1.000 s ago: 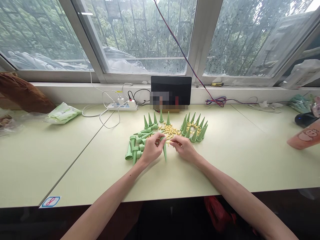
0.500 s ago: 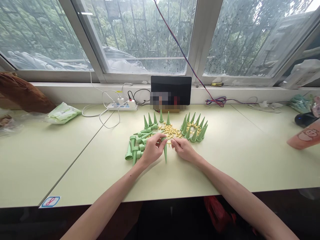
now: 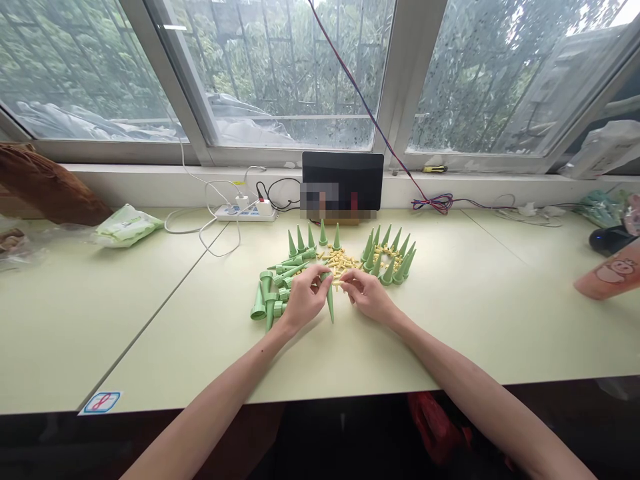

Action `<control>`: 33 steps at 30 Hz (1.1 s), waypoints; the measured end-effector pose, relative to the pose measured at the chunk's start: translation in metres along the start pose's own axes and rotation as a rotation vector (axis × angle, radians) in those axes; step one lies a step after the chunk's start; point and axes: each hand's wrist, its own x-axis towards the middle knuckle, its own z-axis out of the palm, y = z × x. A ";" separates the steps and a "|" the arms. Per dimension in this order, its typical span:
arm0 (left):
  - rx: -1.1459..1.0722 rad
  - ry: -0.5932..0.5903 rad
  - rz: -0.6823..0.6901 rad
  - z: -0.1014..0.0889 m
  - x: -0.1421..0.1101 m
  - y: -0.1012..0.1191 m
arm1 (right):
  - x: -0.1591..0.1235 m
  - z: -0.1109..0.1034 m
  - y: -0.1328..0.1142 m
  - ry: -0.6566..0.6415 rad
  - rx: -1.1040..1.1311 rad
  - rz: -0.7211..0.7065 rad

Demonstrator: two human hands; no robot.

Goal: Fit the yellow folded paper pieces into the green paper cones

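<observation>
My left hand (image 3: 304, 298) is closed round the wide end of a green cone spike (image 3: 330, 305) whose tip points toward me. My right hand (image 3: 367, 294) pinches a small yellow piece (image 3: 340, 282) right at the cone's top end. Behind the hands lies a scatter of small yellow pieces (image 3: 341, 259). A heap of green cones (image 3: 275, 287) lies on its side at the left. More green cones stand upright in a group (image 3: 389, 257) at the right and in a row (image 3: 313, 239) at the back.
A dark screen (image 3: 343, 181) leans on the window sill behind the parts. A white power strip (image 3: 244, 211) with cables lies left of it. A green packet (image 3: 127, 225) sits far left, a pink bottle (image 3: 607, 276) at the right edge. The pale table (image 3: 475, 313) spreads around.
My right hand has moved a little left, bringing the yellow piece up against the top of the cone. The left hand stays almost still.
</observation>
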 end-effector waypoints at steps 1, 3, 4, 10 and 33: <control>0.002 0.000 0.006 0.000 0.000 0.000 | 0.000 0.000 0.000 0.000 0.002 0.000; 0.002 0.001 0.016 0.000 0.000 0.000 | 0.000 0.000 -0.001 -0.003 0.005 0.004; 0.002 0.001 0.019 0.000 -0.001 0.001 | -0.001 -0.001 -0.002 -0.006 0.003 0.006; 0.024 -0.007 0.059 0.000 -0.001 0.001 | -0.001 -0.002 -0.004 -0.010 -0.042 0.023; 0.032 -0.081 0.152 0.001 -0.005 0.001 | 0.001 0.000 -0.004 0.002 0.052 0.100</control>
